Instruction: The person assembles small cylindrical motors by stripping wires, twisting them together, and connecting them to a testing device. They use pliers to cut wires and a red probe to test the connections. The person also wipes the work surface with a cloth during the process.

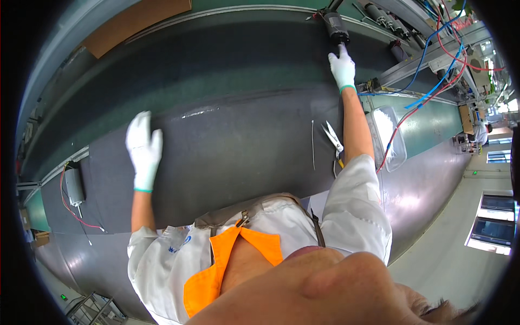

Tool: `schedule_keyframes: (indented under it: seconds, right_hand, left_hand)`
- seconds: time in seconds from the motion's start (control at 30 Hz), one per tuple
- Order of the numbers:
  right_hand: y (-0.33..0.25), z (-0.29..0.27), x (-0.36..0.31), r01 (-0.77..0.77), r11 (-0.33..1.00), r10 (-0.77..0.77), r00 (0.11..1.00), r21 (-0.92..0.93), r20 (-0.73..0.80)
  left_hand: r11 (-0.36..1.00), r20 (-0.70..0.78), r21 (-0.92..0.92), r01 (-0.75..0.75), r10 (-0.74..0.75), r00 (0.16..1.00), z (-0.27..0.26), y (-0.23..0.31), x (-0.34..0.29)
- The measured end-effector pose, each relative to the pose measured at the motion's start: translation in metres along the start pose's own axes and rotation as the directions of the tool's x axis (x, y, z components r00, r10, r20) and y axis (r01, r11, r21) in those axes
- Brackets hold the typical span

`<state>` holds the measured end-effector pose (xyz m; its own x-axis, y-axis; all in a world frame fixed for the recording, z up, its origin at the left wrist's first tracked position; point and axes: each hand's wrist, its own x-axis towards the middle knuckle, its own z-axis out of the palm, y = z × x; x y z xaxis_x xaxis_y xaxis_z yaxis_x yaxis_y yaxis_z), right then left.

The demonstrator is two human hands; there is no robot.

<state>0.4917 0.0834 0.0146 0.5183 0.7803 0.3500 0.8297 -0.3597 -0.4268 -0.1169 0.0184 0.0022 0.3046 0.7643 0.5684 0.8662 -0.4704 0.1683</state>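
Observation:
My left hand (143,147), in a white glove with a green cuff, hovers over or rests on the dark mat (238,146). Its fingers are straight, the thumb stands apart, and nothing is in it. My right hand (342,69), gloved alike, reaches far forward with the index finger stretched to the near end of a black cylindrical motor (336,27). Its thumb sticks out to the side; whether the finger presses the motor is too small to tell. Near my right forearm lie scissors (333,137) with partly spread blades and a thin white cable tie (312,145).
A silver cylindrical motor (75,184) with red and dark wires lies at the left. Right of my forearm is a clear plastic tray (400,146) holding white strips. Blue and red hoses (445,76) hang by a metal frame. Several motors (385,19) lie at the far right.

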Motion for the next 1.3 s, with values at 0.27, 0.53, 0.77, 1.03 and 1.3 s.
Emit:
schedule_keyframes:
  seconds: [0.27,0.53,0.77,1.03,1.3]
  right_hand:
    - [0.019,0.036,0.119,0.013,0.931,0.054,0.983,-0.364,0.174]
    - [0.043,0.042,0.119,-0.404,0.894,0.335,0.891,0.196,0.307]
    - [0.025,0.052,0.06,-0.531,0.17,0.316,0.827,0.83,0.464]
    - [-0.05,0.004,-0.08,-0.698,0.215,-0.111,0.677,0.683,0.727]
    - [-0.141,-0.012,-0.136,-0.404,0.734,-0.051,0.768,0.546,0.638]
  left_hand:
    - [0.878,0.175,-0.4,-0.262,0.353,0.919,0.09,0.176,0.066]
    - [0.927,0.275,-0.253,-0.276,0.342,0.898,0.105,0.177,0.061]
    - [0.943,0.143,-0.264,-0.201,0.244,0.959,0.122,0.181,0.068]
    - [0.686,-0.048,-0.723,0.082,-0.167,0.985,0.196,0.185,0.18]
    - [-0.023,0.515,-0.84,0.541,-0.343,0.785,0.196,0.115,0.203]
